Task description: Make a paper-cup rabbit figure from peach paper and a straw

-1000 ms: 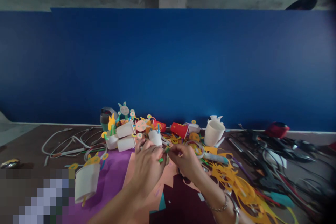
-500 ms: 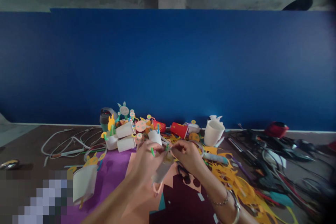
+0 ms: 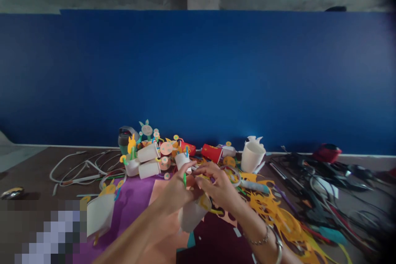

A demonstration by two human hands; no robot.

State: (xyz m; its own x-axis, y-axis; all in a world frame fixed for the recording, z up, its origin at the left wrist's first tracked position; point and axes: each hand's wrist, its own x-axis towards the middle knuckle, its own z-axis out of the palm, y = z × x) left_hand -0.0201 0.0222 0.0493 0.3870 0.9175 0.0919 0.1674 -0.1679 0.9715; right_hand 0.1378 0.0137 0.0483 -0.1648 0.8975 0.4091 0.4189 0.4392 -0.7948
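A white paper cup (image 3: 193, 214) hangs tilted below my two hands at the centre, with a yellow piece and a green strip by its rim. My left hand (image 3: 176, 192) is closed around the upper side of this cup. Beside it, my right hand (image 3: 216, 181) has its fingers bent over the cup's rim, the fingertips close to the left ones; what they pinch is hidden. Bracelets circle the right wrist. Orange paper (image 3: 163, 251) and dark maroon paper (image 3: 216, 243) lie beneath.
Decorated white cups (image 3: 148, 169) and red cups (image 3: 212, 153) stand or lie along the back. A large white cup (image 3: 252, 156) is behind on the right. Yellow paper scraps (image 3: 287, 222), cables and tools (image 3: 318, 198) cover the right side. Another cup (image 3: 100, 214) rests on purple paper (image 3: 126, 206).
The cup between my hands has turned and shows more of its side, with yellow now visible at its rim. My right hand has shifted slightly left and reaches over it.
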